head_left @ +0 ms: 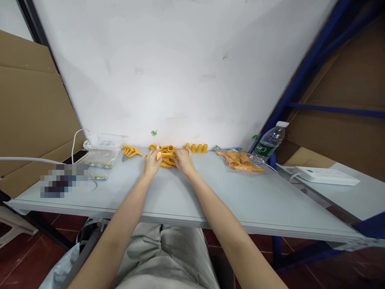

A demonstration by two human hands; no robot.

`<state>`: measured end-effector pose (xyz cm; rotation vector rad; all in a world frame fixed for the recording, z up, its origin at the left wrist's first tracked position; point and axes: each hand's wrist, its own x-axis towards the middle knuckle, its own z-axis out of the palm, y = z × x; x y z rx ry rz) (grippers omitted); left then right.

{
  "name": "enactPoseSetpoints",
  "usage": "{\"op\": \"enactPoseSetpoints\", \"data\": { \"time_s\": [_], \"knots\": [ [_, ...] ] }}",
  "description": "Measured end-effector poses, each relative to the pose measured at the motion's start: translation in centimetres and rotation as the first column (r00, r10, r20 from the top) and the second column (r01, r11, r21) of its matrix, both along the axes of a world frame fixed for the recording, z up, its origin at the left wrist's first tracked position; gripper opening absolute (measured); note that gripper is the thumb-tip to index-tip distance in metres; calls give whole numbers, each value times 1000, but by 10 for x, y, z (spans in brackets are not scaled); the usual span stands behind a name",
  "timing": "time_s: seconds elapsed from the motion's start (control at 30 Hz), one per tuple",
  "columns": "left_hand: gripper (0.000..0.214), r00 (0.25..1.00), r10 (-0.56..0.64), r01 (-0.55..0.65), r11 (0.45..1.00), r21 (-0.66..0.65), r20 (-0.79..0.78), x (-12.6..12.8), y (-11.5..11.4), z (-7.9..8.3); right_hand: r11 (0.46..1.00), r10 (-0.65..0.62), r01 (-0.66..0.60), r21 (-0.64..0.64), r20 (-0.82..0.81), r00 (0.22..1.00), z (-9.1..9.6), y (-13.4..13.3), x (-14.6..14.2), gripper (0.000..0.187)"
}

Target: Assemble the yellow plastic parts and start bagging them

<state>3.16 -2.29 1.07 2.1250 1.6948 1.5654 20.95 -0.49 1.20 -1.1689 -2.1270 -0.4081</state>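
A group of yellow-orange plastic parts (167,162) lies on the grey table near the back wall, some of them hollow with round openings. My left hand (152,163) is curled around the left side of the group, with a paler orange patch showing by its fingers. From the right, my right hand (184,161) closes its fingers on the same parts. My fingers partly cover the pieces, so their exact shape is hidden. Just right of my hands, several small yellow-orange cups (199,148) stand in a row. Curved yellow-orange pieces with screws (130,152) lie to the left.
A clear bag of yellow-orange parts (240,159) lies at the right, beside a tilted water bottle (269,141). Flattened clear bags (100,162) and a white cable (33,159) are at the left. A white power strip (326,176) rests on the neighbouring surface.
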Motion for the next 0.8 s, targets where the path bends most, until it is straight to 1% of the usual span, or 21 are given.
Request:
{"op": "enactPoseSetpoints", "data": {
  "time_s": [0.1, 0.3, 0.53, 0.8],
  "knots": [
    [33, 1000, 2, -2, 1000, -3, 1, 0, -2, 2, 1000, -7, 7, -3, -5, 1000, -1, 1, 0, 22],
    [33, 1000, 28, -29, 998, -56, -12, 0, -5, 6, 998, 64, -64, -21, 7, 998, -3, 1, -1, 33],
    [34, 999, 32, -35, 996, -88, -28, 1, -7, 8, 999, 30, -29, -23, 48, 998, -3, 1, -2, 26],
    [32, 1000, 23, -22, 997, -80, 12, 2, -6, 8, 1000, 9, -10, 19, 43, 999, -3, 1, -2, 22]
  ]
}}
